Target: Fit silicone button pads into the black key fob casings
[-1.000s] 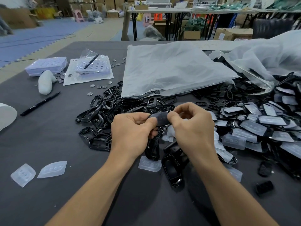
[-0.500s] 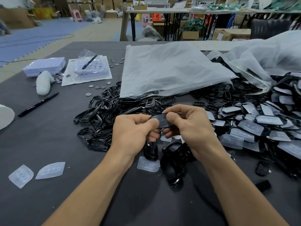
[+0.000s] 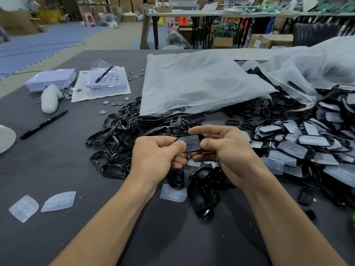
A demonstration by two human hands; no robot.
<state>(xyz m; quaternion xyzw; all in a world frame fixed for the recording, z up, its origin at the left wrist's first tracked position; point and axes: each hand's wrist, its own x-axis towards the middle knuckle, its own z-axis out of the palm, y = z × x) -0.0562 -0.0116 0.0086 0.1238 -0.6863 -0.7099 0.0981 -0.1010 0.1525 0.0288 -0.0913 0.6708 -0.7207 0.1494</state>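
Grey table (image 3: 57, 169), left hand (image 3: 153, 156), right hand (image 3: 226, 152) pinching one casing (image 3: 190, 144), two pens (image 3: 44, 123)

Reaching in over the near edge of the table (image 3: 57, 160) on two bare forearms, converging toward the middle. Pinching the left end of a casing (image 3: 190, 144) with the left hand (image 3: 155, 156), thumb on top, fingers curled beneath. Gripping the right end with the right hand (image 3: 228, 154), thumb on top, index finger arched over the far side.
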